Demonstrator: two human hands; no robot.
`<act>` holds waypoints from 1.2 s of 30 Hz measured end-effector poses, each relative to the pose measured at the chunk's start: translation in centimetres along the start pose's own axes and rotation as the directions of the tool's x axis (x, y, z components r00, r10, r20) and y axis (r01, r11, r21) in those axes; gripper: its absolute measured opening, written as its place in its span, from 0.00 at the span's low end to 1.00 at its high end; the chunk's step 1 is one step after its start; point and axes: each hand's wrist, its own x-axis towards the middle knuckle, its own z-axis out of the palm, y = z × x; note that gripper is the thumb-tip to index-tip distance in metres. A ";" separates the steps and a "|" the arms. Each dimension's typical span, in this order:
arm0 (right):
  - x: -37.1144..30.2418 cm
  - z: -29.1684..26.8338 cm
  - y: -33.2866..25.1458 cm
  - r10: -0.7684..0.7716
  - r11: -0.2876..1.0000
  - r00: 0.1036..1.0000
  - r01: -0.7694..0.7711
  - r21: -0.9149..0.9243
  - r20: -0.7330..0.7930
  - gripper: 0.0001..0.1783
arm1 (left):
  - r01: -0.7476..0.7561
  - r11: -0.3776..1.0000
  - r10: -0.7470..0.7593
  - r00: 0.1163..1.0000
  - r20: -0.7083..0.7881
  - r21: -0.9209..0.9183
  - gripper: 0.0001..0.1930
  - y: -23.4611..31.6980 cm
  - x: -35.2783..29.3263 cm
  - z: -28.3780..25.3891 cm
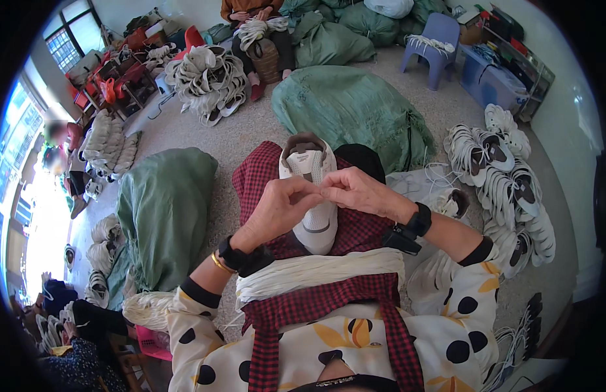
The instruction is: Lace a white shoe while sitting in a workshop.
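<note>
A white sneaker [315, 196] lies on my lap, toe toward me, on a red checked apron [362, 228]. My left hand [282, 206] and my right hand [358, 191] meet over the shoe's lacing area, fingertips pinched together on a thin white lace that is barely visible. Both wrists wear black bands. A thick bundle of white laces [316, 271] lies across my lap just below the shoe.
Large green sacks [349, 108] [162, 209] lie on the floor ahead and to the left. Piles of white shoes [505, 176] [208, 78] sit right and far left. A person sits at the back [254, 26]. A blue plastic chair [437, 42] stands back right.
</note>
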 end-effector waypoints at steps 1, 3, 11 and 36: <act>0.1 0.0 0.6 -0.002 1.000 1.000 0.002 0.007 0.000 0.15 | 0.043 0.998 -0.043 0.999 -0.015 -0.046 0.08 -0.7 -0.1 0.3; 0.2 -0.1 1.7 -0.105 0.986 0.994 0.101 -0.133 -0.029 0.12 | -0.015 1.000 0.014 0.997 -0.073 -0.011 0.08 -1.9 -0.1 0.7; -0.3 0.6 3.0 -0.314 0.880 0.941 0.238 -0.412 -0.127 0.08 | -0.229 0.955 0.248 0.965 -0.084 0.191 0.11 -3.0 -1.3 1.1; -0.5 1.5 4.9 -0.401 0.895 0.898 0.341 -0.289 -0.182 0.07 | -0.393 0.811 0.438 0.899 -0.005 0.434 0.11 -3.2 -1.2 1.2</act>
